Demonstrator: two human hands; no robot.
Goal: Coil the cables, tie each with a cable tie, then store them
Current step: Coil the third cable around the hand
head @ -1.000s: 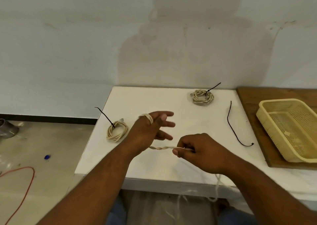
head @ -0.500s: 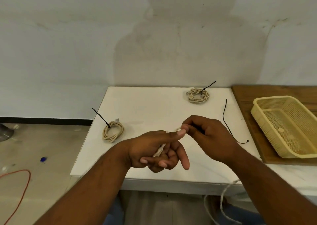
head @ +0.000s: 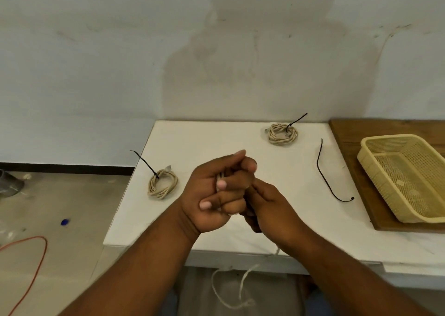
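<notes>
My left hand (head: 212, 192) is closed around turns of a beige twisted cable (head: 219, 177) above the middle of the white table (head: 207, 142). My right hand (head: 267, 207) is pressed against it from the right and grips the same cable, whose loose tail (head: 237, 291) hangs below the table's front edge. Two coiled beige cables lie tied with black ties: one at the left edge (head: 162, 183), one at the back (head: 283, 133). A loose black cable tie (head: 325, 176) lies to the right. The yellow mesh basket (head: 407, 178) stands empty at far right.
The basket rests on a wooden board (head: 349, 132) beside the table. On the floor to the left lie an orange cord (head: 29, 267), a small blue object (head: 64, 222) and a grey item (head: 9, 183). A wall stands behind the table.
My hands have come together. The left hand has turned and closed its fingers over the cable, and the right hand has dropped from above the left fingers to beside them.
</notes>
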